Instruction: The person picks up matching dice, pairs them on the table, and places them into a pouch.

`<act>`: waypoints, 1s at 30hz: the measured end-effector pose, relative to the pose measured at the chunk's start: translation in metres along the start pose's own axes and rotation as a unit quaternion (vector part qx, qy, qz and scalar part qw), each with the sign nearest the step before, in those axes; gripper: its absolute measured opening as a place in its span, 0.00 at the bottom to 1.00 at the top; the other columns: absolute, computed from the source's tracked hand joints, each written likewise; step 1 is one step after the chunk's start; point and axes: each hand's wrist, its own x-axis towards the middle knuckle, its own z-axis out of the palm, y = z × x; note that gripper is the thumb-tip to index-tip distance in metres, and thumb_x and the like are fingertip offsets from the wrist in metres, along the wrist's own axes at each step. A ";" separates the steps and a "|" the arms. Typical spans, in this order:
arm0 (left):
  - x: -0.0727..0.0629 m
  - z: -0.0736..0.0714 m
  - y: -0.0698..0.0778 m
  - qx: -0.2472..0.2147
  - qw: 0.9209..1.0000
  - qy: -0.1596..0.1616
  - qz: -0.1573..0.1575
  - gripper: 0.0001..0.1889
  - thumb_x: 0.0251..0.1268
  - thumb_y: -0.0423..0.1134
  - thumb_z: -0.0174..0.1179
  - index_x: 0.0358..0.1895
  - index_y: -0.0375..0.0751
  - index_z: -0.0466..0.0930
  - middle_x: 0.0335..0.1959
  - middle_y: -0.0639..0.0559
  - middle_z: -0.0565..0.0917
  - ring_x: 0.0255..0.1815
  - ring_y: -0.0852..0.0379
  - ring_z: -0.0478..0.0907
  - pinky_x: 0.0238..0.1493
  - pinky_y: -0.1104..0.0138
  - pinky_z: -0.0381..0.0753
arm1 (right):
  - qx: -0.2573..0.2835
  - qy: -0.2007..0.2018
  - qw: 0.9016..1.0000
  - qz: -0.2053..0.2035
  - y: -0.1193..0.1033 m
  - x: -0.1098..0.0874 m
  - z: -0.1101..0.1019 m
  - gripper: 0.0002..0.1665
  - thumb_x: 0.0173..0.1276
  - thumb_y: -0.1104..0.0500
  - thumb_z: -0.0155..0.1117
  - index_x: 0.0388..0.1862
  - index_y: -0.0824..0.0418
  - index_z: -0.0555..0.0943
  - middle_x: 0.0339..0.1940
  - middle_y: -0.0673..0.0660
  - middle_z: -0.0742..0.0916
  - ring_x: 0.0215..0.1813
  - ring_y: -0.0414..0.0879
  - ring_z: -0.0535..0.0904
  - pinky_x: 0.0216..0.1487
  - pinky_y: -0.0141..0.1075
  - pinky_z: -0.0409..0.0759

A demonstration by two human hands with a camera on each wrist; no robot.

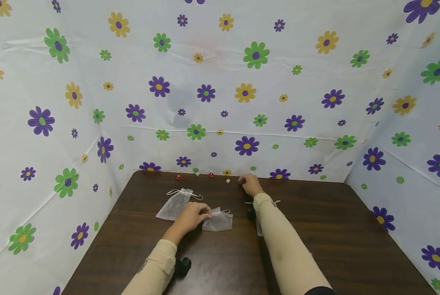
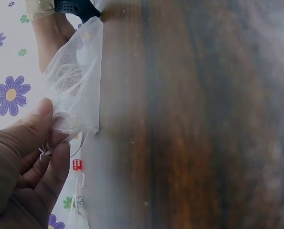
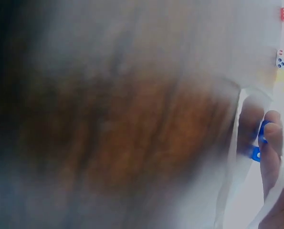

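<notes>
My left hand (image 1: 194, 215) pinches the gathered top of a small sheer white drawstring bag (image 1: 220, 222) between thumb and fingers. In the left wrist view that bag (image 2: 79, 81) hangs from the fingertips. Farther off, at the back edge of the table, my right hand (image 1: 250, 184) reaches down. Seen from the right wrist, its thumb and finger pinch a blue die (image 3: 264, 131), partly covered by the fingertips. A second blue die (image 3: 256, 153) shows just beside it. White drawstring loops (image 3: 236, 133) cross the front of that view.
Along the back edge lie a red die (image 1: 178, 177), a white die (image 1: 197, 174), another red die (image 1: 211, 175) and another white die (image 1: 227, 180). A second sheer bag (image 1: 173, 207) lies left; a third (image 1: 259, 228) is mostly under the right forearm. Flowered cloth (image 1: 205, 110) walls the table.
</notes>
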 end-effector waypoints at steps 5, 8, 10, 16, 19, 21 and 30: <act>-0.001 -0.001 0.004 -0.003 1.000 -0.002 0.004 0.04 0.61 0.36 0.72 0.32 0.45 0.85 0.28 0.59 0.85 0.30 0.65 0.77 0.35 0.66 0.79 | 0.009 -0.004 1.000 -0.008 -0.003 -0.006 -0.003 0.16 0.59 0.80 0.60 0.41 0.69 0.87 0.40 0.62 0.89 0.49 0.58 0.85 0.53 0.48 0.81; -0.002 -0.001 0.005 -0.003 1.000 -0.004 0.001 0.04 0.61 0.35 0.72 0.31 0.45 0.85 0.28 0.59 0.85 0.30 0.65 0.77 0.35 0.66 0.78 | 0.011 -0.006 1.000 -0.015 -0.005 -0.009 -0.005 0.16 0.60 0.79 0.60 0.43 0.69 0.87 0.41 0.62 0.90 0.49 0.57 0.85 0.54 0.47 0.82; -0.002 -0.001 0.005 -0.006 1.000 -0.007 0.001 0.04 0.61 0.36 0.72 0.31 0.46 0.85 0.28 0.60 0.85 0.30 0.66 0.77 0.36 0.66 0.78 | 0.009 -0.002 1.000 -0.023 -0.007 -0.012 -0.007 0.15 0.60 0.79 0.61 0.42 0.69 0.87 0.41 0.61 0.90 0.48 0.56 0.85 0.54 0.46 0.82; -0.001 -0.001 0.003 -0.011 1.000 0.005 0.007 0.05 0.60 0.35 0.72 0.30 0.46 0.85 0.27 0.60 0.85 0.29 0.66 0.76 0.35 0.67 0.78 | 0.029 -0.004 0.998 -0.056 -0.023 -0.022 -0.011 0.13 0.62 0.78 0.64 0.42 0.68 0.87 0.41 0.61 0.89 0.46 0.55 0.85 0.52 0.46 0.82; -0.001 -0.002 0.002 -0.004 1.000 0.007 0.007 0.05 0.59 0.35 0.73 0.30 0.46 0.85 0.27 0.60 0.85 0.29 0.66 0.77 0.35 0.67 0.78 | 0.043 -0.015 0.997 -0.064 -0.033 -0.027 -0.010 0.13 0.63 0.78 0.64 0.43 0.68 0.87 0.42 0.61 0.89 0.46 0.54 0.85 0.52 0.46 0.82; -0.002 -0.004 0.002 -0.001 1.000 0.007 0.008 0.05 0.59 0.35 0.73 0.30 0.47 0.85 0.27 0.60 0.85 0.29 0.66 0.77 0.36 0.66 0.79 | 0.045 -0.021 0.997 -0.064 -0.039 -0.031 -0.009 0.14 0.63 0.78 0.65 0.44 0.67 0.88 0.42 0.60 0.89 0.47 0.54 0.85 0.52 0.46 0.82; 0.000 -0.001 0.004 0.006 1.000 0.008 0.015 0.06 0.58 0.35 0.73 0.29 0.47 0.84 0.27 0.61 0.85 0.29 0.65 0.77 0.35 0.66 0.78 | 0.060 -0.069 0.994 -0.056 -0.058 -0.047 0.000 0.14 0.64 0.77 0.65 0.44 0.64 0.88 0.42 0.57 0.89 0.46 0.50 0.85 0.51 0.42 0.82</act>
